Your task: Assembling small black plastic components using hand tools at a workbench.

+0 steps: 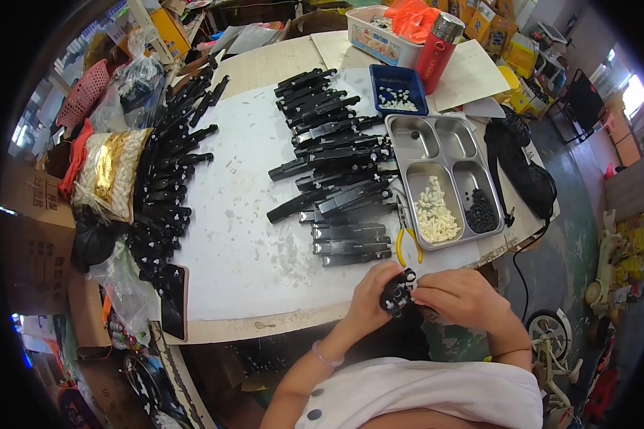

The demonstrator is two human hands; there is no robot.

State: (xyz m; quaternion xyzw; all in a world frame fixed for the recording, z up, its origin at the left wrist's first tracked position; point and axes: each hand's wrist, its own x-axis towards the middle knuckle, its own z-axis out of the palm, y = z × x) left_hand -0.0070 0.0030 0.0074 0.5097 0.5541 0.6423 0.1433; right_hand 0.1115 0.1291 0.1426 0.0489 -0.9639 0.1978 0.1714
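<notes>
My left hand (368, 299) grips a black plastic part (394, 294) at the table's front edge, its end with small white bits facing up. Against that end my right hand (462, 296) pinches, thumb and fingers together; whatever is between the fingertips is too small to make out. Beyond my hands, several similar black parts (350, 232) lie in a stacked column. Yellow-handled pliers (410, 247) rest beside a steel compartment tray (456, 145). In the tray are cream-white pegs (436, 214) and small black pieces (481, 214).
A blue bin (404, 112) of white pieces, a red thermos (433, 66) and a white tub (368, 36) stand at the back. Another row of black parts (166, 189) lines the left side. At right lies a black bag (526, 175); a dark flat slab (173, 304) sits front left.
</notes>
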